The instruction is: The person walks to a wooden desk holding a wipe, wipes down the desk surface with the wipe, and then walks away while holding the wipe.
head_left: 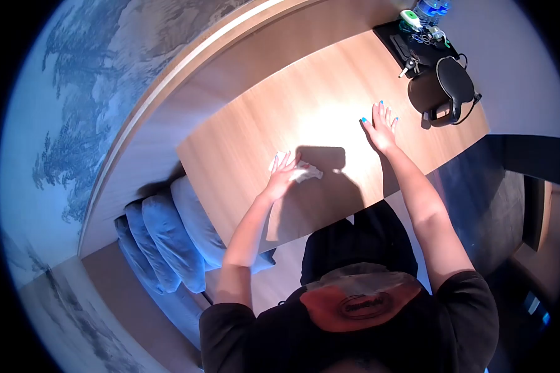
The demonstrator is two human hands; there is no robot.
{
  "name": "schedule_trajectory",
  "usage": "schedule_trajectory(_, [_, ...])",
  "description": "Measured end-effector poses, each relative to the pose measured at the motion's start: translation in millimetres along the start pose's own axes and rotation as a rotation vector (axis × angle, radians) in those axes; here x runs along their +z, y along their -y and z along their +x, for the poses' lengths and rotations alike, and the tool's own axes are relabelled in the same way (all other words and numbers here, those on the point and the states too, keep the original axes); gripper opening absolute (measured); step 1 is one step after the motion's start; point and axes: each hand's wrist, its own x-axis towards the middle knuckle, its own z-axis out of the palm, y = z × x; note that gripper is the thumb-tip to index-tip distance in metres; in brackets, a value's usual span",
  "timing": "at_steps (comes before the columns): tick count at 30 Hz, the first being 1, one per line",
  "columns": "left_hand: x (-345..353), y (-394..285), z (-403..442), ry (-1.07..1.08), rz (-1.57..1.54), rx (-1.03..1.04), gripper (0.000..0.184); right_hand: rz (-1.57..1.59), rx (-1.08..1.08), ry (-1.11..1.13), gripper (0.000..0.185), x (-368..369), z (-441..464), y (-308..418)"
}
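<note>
My left hand [281, 178] lies on a crumpled white tissue [310, 173] on the wooden table [242, 137]. Its fingers are stretched out and pressed over the tissue, which shows on both sides of them; whether they grip any of it is hard to see. Farther right, my right hand [384, 129] rests on the tabletop with its fingers spread and nothing in it. Blue shows on some of its nails. A dark kettle [428, 93] stands a little beyond that hand, to the right.
A black tray [392, 46] at the far right corner carries keys [409, 66], a white-and-green item [410, 20] and other small things. Water bottles [430, 9] stand behind it. Blue-grey cushions [171, 242] line the left side. A raised panel [261, 65] borders the table's back edge.
</note>
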Motion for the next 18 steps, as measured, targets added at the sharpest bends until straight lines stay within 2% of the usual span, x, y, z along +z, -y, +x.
schedule_trajectory(1, [-0.7, 4.3, 4.9, -0.022, -0.089, 0.004, 0.046, 0.008, -0.001, 0.007, 0.077, -0.8, 0.1, -0.7])
schedule_trajectory(2, [-0.5, 8.3, 14.8, -0.222, -0.469, -0.237, 0.036, 0.014, -0.001, 0.014, 0.077, -1.9, 0.0, -2.5])
schedule_trajectory(4, [-35.9, -1.6, 44.6, -0.366, -0.826, -0.408, 0.041, 0.006, 0.002, 0.046, 0.077, -8.2, -1.9, -1.1])
schedule_trajectory(5, [-49.0, 5.5, 64.8, -0.480, -0.746, -0.406, 0.039, 0.002, 0.006, 0.062, 0.077, -11.0, -2.1, -0.3])
schedule_trajectory(6, [-66.1, 13.2, 88.7, -0.511, -0.621, -0.530, 0.039, 0.006, 0.010, 0.080, 0.077, -11.9, -1.5, -1.2])
schedule_trajectory(7, [-75.9, 14.6, 112.2, -0.648, -0.577, -0.418, 0.038, 0.016, 0.001, 0.092, 0.077, -13.5, -0.8, -1.8])
schedule_trajectory(8, [-93.0, 1.9, 132.2, -0.731, -0.424, -0.287, 0.029, 0.027, -0.005, 0.105, 0.077, -14.8, -0.6, -2.6])
schedule_trajectory(9, [-106.4, -2.2, 149.9, -0.626, -0.375, -0.349, 0.027, 0.036, -0.009, 0.120, 0.077, -16.0, -0.7, -5.0])
schedule_trajectory(11, [-102.9, 29.8, 192.1, -0.616, -0.189, -0.121, 0.036, 0.051, -0.031, 0.147, 0.078, -11.1, 4.8, -14.9])
schedule_trajectory(14, [-64.9, 41.6, 230.2, -0.496, 0.044, -0.175, 0.047, 0.035, -0.060, 0.194, 0.079, -11.7, 9.6, -19.8])
schedule_trajectory(15, [-55.7, 35.4, 230.5, -0.388, 0.178, -0.203, 0.053, 0.013, -0.071, 0.193, 0.080, -13.1, 13.2, -20.8])
schedule_trajectory(17, [-42.9, 29.1, 231.1, -0.435, 0.179, -0.175, 0.052, -0.031, -0.092, 0.210, 0.080, -10.4, 11.6, -23.7])
schedule_trajectory(18, [-38.1, 24.3, 225.5, -0.380, 0.177, -0.131, 0.052, -0.058, -0.113, 0.175, 0.080, -5.8, 9.6, -25.2])
